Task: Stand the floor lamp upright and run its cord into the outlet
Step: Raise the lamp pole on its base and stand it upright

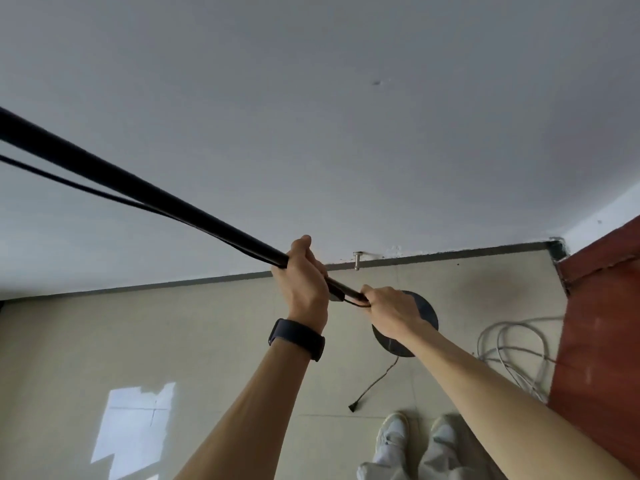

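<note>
both hands are wrapped around the thin black metal pole of the floor lamp [145,192], one just behind the other along its length. the left hand [304,285] sits higher up the pole, its grip clamped shut around the tube with the thumb pointing up and a dark band watch [297,338] on the wrist below it. the right hand [393,311] holds the pole just below the left, nearer the base, its grip also closed tight around the tube; a short piece of the pole shows between the two hands.

from the left grip the pole runs up and away to the left edge of the view, tilted well off vertical, with a thinner black line [86,190] running alongside it and joining it near the left hand. behind and below the right grip is the round flat black lamp base [420,332], partly hidden by the right hand and forearm, near the foot of the white wall [346,116].

below the right grip the black lamp cord [375,384] leaves the base and trails across the beige tiled floor [173,341], its plug end [355,407] lying loose on the tiles. to the right of the right grip a loose coil of grey cable [512,348] lies on the floor beside a red-brown panel [602,323]. below the plug are the person's pale shoes [394,434].
</note>
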`<state>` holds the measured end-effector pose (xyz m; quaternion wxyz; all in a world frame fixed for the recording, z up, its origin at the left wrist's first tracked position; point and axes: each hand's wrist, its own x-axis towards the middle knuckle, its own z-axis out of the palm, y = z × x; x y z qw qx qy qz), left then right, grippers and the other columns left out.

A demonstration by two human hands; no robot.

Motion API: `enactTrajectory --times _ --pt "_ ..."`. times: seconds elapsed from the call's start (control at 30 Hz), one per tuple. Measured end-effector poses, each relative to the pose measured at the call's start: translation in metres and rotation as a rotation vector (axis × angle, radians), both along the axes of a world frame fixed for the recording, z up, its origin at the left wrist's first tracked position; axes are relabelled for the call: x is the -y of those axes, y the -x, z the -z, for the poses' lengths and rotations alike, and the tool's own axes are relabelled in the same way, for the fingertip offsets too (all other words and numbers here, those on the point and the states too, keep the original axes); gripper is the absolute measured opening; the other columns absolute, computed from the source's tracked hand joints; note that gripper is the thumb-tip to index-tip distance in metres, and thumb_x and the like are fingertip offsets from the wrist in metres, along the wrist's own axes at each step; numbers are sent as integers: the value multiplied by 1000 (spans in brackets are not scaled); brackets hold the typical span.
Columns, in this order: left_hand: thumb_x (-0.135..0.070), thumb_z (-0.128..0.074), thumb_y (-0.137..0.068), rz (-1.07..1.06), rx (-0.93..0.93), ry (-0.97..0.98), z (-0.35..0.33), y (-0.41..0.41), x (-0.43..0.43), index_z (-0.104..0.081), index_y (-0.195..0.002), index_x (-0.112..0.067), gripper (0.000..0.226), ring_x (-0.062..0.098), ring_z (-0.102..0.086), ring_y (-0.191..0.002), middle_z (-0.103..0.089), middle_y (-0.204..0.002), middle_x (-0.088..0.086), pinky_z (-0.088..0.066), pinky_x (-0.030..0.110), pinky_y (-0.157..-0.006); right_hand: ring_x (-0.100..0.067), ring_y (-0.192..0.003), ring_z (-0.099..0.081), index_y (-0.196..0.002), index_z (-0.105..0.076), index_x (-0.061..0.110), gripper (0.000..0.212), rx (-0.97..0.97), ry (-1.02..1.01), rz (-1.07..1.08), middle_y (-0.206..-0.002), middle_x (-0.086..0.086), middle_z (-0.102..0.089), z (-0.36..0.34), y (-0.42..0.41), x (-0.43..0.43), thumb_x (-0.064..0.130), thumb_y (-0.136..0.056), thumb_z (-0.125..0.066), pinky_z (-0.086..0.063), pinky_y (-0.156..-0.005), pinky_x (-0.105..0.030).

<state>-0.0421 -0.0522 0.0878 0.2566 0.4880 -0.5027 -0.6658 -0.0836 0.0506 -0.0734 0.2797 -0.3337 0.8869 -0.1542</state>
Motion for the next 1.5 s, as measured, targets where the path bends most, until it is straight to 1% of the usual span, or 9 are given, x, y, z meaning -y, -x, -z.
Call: enactTrajectory --times 0.13,0.3,0.43,0.53,0.6,0.7,1.07,1.33,1.5 --pt "-10 -52 -89 -81 -73 -21 -81 -26 15 -26 -48 -21 50 15 -20 -37 -22 -40 -6 -23 29 -49 -29 -75 -65 -112 -51 20 32 -77 16 -93 -82 -2 -61 -77 -19 15 48 -103 -37 -56 -65 -43" --pt "-13 -53 -88 -160 -141 6 -166 -72 34 -26 -42 -23 54 15 -22 -34 -21 -40 -5 -24 32 -52 -25 -73 -60 -116 -54 19 38 -164 59 -236 -81 1 -62 -163 -45 33 49 -104 -35 -43 -61 -34" --pt "-14 -52 -88 -243 -194 41 -221 -118 49 -26 -36 -27 59 14 -22 -32 -22 -38 -7 -24 32 -50 -25 -72 -61 -118 -55 16 41 -142 146 -324 -79 -2 -65 -216 -75 49 49 -103 -36 -44 -60 -34" --pt "-16 -52 -86 -356 -240 61 -254 -162 64 -26 -38 -26 56 15 -21 -32 -21 -42 -6 -24 31 -49 -24 -70 -63 -114 -56 14 40 -105 223 -403 -79 -3 -66 -249 -104 68 48 -103 -37 -40 -52 -31" --pt "-16 -51 -86 -416 -263 80 -270 -190 74 -26 -37 -26 55 16 -21 -32 -21 -42 -6 -25 31 -49 -22 -69 -62 -111 -56 15 41 -96 257 -460 -79 -1 -66 -266 -121 82 51 -103 -36 -44 -52 -31" --pt "-15 -50 -86 -503 -303 114 -287 -230 86 -27 -36 -27 57 15 -20 -33 -22 -41 -6 -25 30 -48 -24 -73 -64 -106 -57 18 41 -115 288 -558 -83 -2 -68 -285 -147 105 54 -101 -38 -51 -60 -35" --pt "-18 -54 -82 -785 -333 206 -307 -334 145 -25 -40 -24 51 17 -20 -39 -21 -45 -4 -24 33 -53 -30 -75 -65 -105 -58 13 35 -191 313 -853 -86 -9 -69 -319 -237 213 44 -102 -43 -58 -67 -45" --pt "-20 -56 -83 -888 -346 247 -303 -399 258 -29 -65 -17 32 14 -24 -35 -27 -42 -7 -28 28 -46 -31 -78 -60 -101 -57 11 33 -221 272 -918 -92 -9 -68 -326 -301 339 41 -103 -42 -52 -67 -39" --pt "-19 -55 -81 -929 -335 258 -309 -436 338 -29 -61 -17 33 17 -22 -41 -25 -45 -4 -26 30 -49 -31 -81 -63 -101 -58 12 33 -228 282 -931 -91 -8 -68 -334 -340 420 42 -103 -43 -53 -69 -41"
